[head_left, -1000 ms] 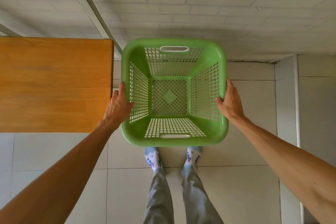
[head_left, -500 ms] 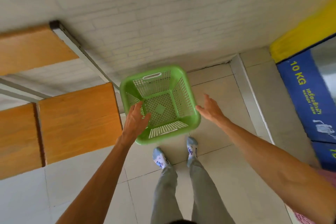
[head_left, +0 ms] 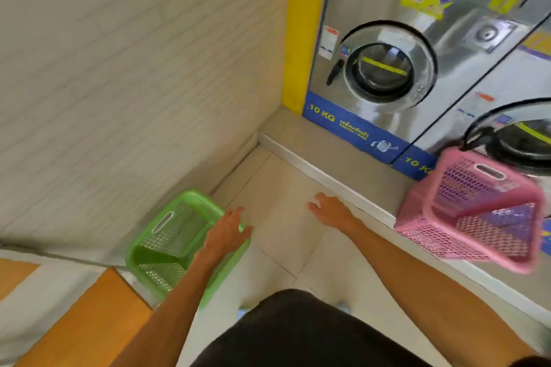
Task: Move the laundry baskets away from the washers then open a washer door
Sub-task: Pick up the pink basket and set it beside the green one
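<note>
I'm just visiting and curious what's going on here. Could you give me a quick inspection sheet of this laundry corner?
Surface: pale tiled floor, raised step below the machines.
Job's things: green basket on the floor by the brick wall; pink basket on the step before the right washer; left washer, door shut.
Clutter: nothing seen.
Hands: left hand open, over the green basket's rim; right hand open, empty.
Cables: nothing seen.
Surroundings: wooden bench, yellow pillar.

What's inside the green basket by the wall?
The green basket looks empty: only its own mesh walls and floor show. The left hand covers its near right corner, so that corner cannot be checked.
</note>
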`<state>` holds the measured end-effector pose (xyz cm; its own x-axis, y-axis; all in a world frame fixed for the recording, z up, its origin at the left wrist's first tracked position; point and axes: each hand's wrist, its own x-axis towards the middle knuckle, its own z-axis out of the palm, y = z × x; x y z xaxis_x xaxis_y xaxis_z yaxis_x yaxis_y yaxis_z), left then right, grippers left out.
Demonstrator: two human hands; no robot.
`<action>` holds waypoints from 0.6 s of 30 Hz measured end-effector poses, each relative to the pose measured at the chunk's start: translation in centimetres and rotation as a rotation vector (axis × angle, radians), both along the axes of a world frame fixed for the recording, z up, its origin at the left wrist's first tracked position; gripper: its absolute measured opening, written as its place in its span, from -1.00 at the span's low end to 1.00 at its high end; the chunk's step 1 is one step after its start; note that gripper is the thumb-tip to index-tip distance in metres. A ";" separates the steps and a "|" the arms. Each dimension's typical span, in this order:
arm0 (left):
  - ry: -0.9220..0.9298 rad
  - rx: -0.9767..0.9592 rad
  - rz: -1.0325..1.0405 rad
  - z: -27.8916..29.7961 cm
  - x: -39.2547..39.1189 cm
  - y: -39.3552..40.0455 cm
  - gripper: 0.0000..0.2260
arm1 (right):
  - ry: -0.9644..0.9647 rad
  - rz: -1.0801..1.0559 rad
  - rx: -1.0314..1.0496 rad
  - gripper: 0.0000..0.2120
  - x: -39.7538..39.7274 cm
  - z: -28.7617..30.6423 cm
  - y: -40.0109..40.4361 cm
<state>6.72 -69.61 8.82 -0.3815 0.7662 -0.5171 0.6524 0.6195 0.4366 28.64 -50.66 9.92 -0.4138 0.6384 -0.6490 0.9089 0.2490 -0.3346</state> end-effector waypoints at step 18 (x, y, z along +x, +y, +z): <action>0.003 0.201 -0.639 5.3 37.4 34.6 -0.41 | 0.023 -0.589 0.252 -0.57 44.6 6.1 13.8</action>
